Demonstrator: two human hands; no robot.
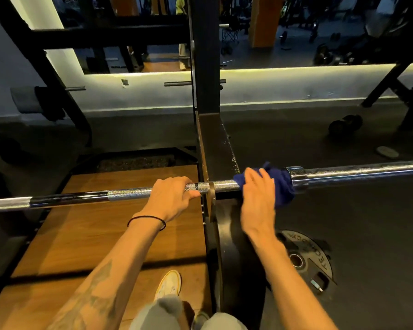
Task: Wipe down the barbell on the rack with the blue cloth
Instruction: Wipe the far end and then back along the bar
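The barbell [129, 195] runs across the view from the left edge to the right, resting on the black rack upright [206, 91] near the middle, above a wooden platform [86, 229]. The left hand [169, 198], with a thin black band [150, 220] on its wrist, curls its fingers over the rough gripping section of the bar just left of the rack's hook. Just right of the upright, the right hand [256, 198] holds the blue cloth [280, 184] bunched around the bar, fingers wrapped over it, right up against the collar where the thicker sleeve begins; this hand is blurred. The shiny sleeve carries on to the right edge. Below the right forearm a black weight plate [312, 260] lies flat on the dark floor, and farther back a dumbbell [345, 126] sits on the floor.
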